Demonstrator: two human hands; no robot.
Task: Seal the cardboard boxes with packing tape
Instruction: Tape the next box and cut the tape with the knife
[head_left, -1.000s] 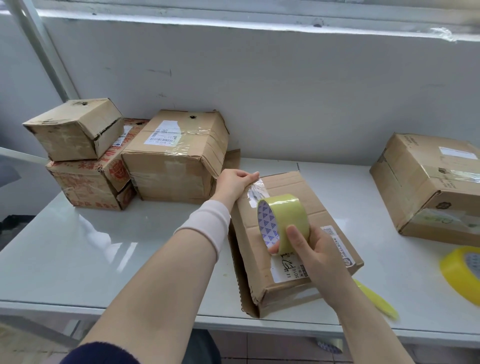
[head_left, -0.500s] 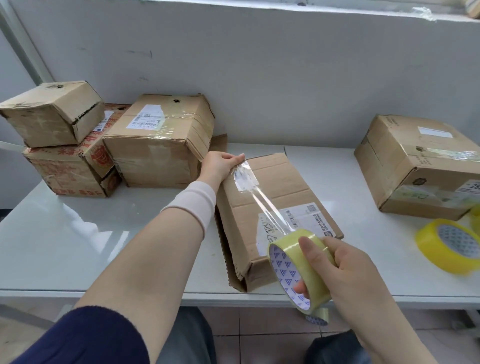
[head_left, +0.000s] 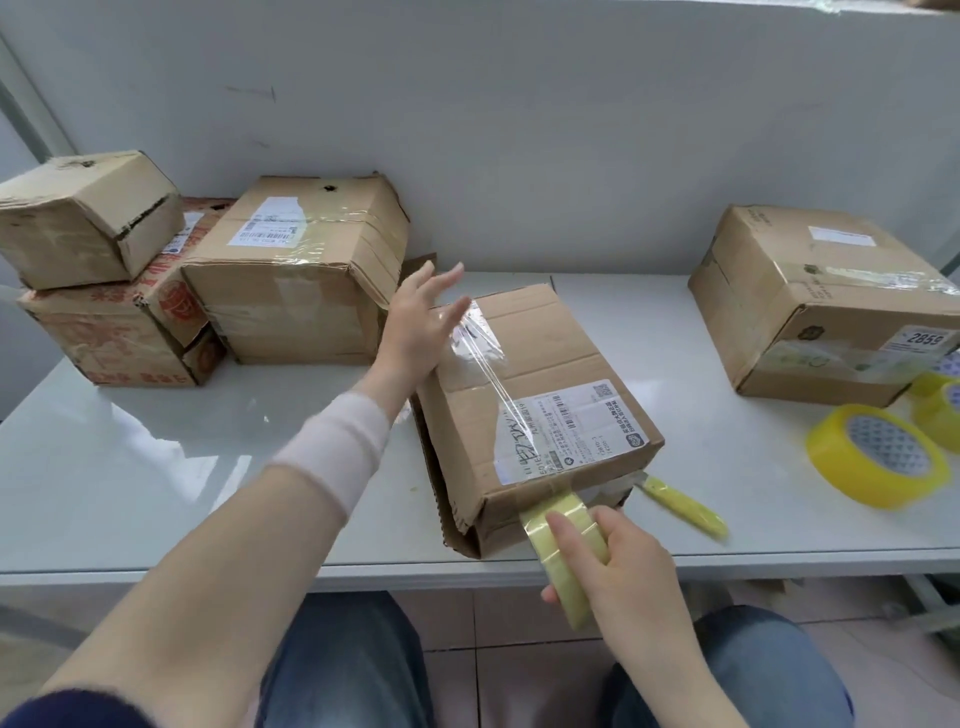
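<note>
her right hand (head_left: 618, 566) grips the tape roll (head_left: 563, 540) at the box's (head_left: 550, 374) near edge, tape strip (head_left: 485, 353) stretched across its top, left hand (head_left: 415, 322) open beside it.

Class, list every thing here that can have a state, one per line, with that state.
centre box, closed, tape strip along its top
tape roll, strip drawn out over the near edge
right hand, grips the tape roll
left hand, open, fingers straight
spare roll, lying flat on table
yellow knife, lying on table
</note>
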